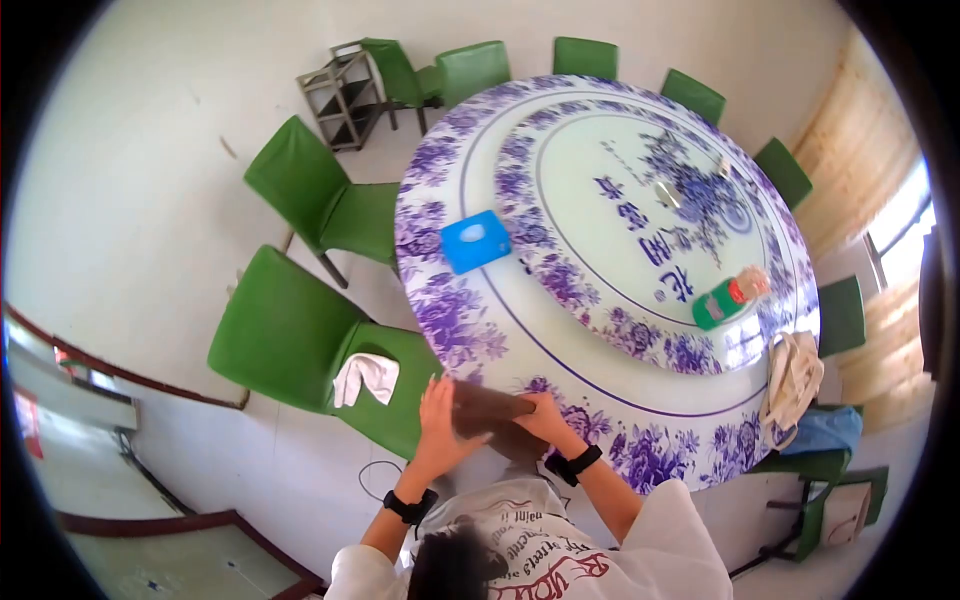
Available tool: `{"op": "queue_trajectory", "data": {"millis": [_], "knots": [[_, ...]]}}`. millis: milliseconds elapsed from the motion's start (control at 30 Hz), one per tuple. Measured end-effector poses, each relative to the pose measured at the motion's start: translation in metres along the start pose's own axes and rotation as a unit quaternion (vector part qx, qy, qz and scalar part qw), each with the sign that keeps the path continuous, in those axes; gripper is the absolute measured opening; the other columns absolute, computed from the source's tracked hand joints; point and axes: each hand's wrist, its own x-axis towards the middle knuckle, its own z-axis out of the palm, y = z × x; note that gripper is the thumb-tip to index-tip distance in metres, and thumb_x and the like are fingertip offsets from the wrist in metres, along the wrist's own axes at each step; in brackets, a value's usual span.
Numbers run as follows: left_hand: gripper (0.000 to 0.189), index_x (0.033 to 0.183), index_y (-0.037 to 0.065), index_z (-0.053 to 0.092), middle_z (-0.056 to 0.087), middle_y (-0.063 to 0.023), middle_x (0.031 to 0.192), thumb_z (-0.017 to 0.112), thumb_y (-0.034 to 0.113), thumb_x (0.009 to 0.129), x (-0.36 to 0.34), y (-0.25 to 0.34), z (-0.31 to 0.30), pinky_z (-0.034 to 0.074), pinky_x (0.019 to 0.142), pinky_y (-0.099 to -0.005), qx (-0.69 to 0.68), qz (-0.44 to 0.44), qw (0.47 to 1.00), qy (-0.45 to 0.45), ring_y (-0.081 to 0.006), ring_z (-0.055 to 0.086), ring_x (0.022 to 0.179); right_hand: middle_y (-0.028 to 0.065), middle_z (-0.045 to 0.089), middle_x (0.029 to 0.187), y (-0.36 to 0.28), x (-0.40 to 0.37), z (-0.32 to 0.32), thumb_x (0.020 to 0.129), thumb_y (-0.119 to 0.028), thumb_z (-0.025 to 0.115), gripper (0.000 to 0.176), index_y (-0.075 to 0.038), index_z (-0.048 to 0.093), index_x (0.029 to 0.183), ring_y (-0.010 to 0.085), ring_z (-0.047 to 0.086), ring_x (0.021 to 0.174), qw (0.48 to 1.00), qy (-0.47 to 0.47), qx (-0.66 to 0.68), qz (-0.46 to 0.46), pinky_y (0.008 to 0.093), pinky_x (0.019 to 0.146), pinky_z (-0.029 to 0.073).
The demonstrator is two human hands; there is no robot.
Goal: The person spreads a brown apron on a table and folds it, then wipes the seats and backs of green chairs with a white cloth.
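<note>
- Dark cloth [492, 408]: brown, limp and creased, lying on the 7 o'clock rim of the round table [450, 320].
- Left hand [436, 418]: open, palm flat on the cloth.
- Right hand [545, 414]: fingers curled, gripping the cloth's other end.
- Handling, judged: keep the cloth taut between both hands and the pressure even along the rim.
- Blue box [476, 241]: at 12 o'clock from the cloth.

Both arms reach forward from the shoulders, elbows bent (the left more sharply). Left hand [440, 420]: palm flat and facing down, fingers [432, 392] extended and held together, pointing away from the body. Right hand [545, 415]: fingers curled closed, knuckles up, wrist slightly flexed. Left forearm [385, 530] and right forearm [605, 495] are bare and converge, so that the two hands lie near each other.
</note>
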Motion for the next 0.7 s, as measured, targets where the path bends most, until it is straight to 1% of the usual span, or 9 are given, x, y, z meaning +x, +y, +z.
{"op": "queue_trajectory", "data": {"millis": [100,133,167,233,333,467,533,633,700], "knots": [[0.087,0.138,0.01,0.037,0.05,-0.0113,0.13,0.079,0.037,0.067,-0.007,-0.023,-0.053,0.022,0.108,-0.0507,0.101,0.041,0.989,-0.105,-0.0298,0.041,0.126,0.0157,0.065,0.078,-0.01,0.027,0.063,0.074,-0.022,0.071,0.023,-0.004,0.067,0.088,0.0296,0.064,0.072,0.985,-0.081,-0.103,-0.113,0.0364,0.065,0.049],[0.068,0.125,0.011,0.054,0.063,-0.0085,0.11,0.078,0.038,0.067,-0.013,-0.044,-0.065,0.039,0.097,-0.0476,0.061,0.02,0.993,-0.095,-0.0283,0.057,0.106,0.0157,0.065,0.078,-0.029,0.035,0.084,0.074,-0.022,0.07,0.023,-0.004,0.067,0.088,0.0329,0.063,0.073,0.981,-0.107,-0.108,-0.117,0.037,0.066,0.049],[0.06,0.119,0.011,0.057,0.064,-0.0092,0.104,0.076,0.037,0.068,-0.02,-0.06,-0.082,0.043,0.09,-0.0458,0.045,-0.025,0.991,-0.123,-0.0294,0.059,0.098,0.0157,0.065,0.078,-0.046,0.042,0.102,0.074,-0.022,0.069,0.022,-0.005,0.067,0.087,0.0361,0.061,0.074,0.977,-0.133,-0.114,-0.119,0.0376,0.066,0.05],[0.046,0.109,0.011,0.063,0.067,-0.0105,0.091,0.074,0.035,0.071,-0.034,-0.091,-0.121,0.05,0.076,-0.0422,0.01,-0.115,0.977,-0.178,-0.0316,0.063,0.082,0.0148,0.066,0.083,-0.064,0.055,0.138,0.075,-0.019,0.07,0.024,-0.005,0.065,0.094,0.0307,0.063,0.078,0.974,-0.161,-0.067,-0.145,0.0358,0.07,0.049],[0.032,0.095,0.011,0.066,0.066,-0.013,0.083,0.072,0.033,0.073,-0.06,-0.134,-0.164,0.05,0.064,-0.0411,0.014,-0.091,0.989,-0.113,-0.0344,0.062,0.074,0.0124,0.065,0.101,-0.082,0.083,0.194,0.075,-0.02,0.073,0.038,-0.005,0.06,0.108,0.0219,0.062,0.092,0.961,-0.255,0.015,-0.108,0.0341,0.081,0.047],[0.028,0.092,0.009,0.066,0.065,-0.0145,0.081,0.07,0.032,0.075,-0.095,-0.188,-0.196,0.049,0.063,-0.043,0.043,-0.16,0.979,-0.119,-0.036,0.061,0.073,0.0116,0.065,0.106,-0.123,0.102,0.237,0.074,-0.027,0.076,0.049,-0.006,0.059,0.115,0.0204,0.06,0.096,0.935,-0.351,0.042,-0.036,0.0328,0.085,0.046],[0.027,0.09,0.009,0.066,0.065,-0.0152,0.078,0.069,0.032,0.076,-0.103,-0.204,-0.203,0.048,0.062,-0.0436,0.041,-0.185,0.976,-0.106,-0.0371,0.06,0.072,0.0115,0.064,0.11,-0.09,0.112,0.265,0.073,-0.03,0.078,0.054,-0.006,0.059,0.117,0.0203,0.059,0.099,0.919,-0.389,0.025,-0.053,0.0324,0.087,0.045],[0.027,0.094,0.008,0.066,0.064,-0.0169,0.077,0.068,0.03,0.079,-0.127,-0.234,-0.187,0.048,0.063,-0.0445,0.023,-0.24,0.969,-0.052,-0.0386,0.06,0.072,0.0128,0.062,0.115,-0.048,0.135,0.294,0.072,-0.033,0.078,0.058,-0.007,0.058,0.12,0.0249,0.058,0.103,0.879,-0.474,-0.043,0.037,0.0337,0.089,0.044],[0.024,0.094,0.006,0.066,0.065,-0.0174,0.081,0.068,0.025,0.08,-0.152,-0.258,-0.164,0.05,0.065,-0.0409,-0.004,-0.333,0.943,-0.016,-0.0378,0.062,0.075,0.014,0.062,0.116,-0.022,0.152,0.312,0.073,-0.037,0.076,0.057,-0.007,0.06,0.119,0.028,0.058,0.104,0.881,-0.461,-0.105,-0.029,0.0355,0.09,0.045]]}}
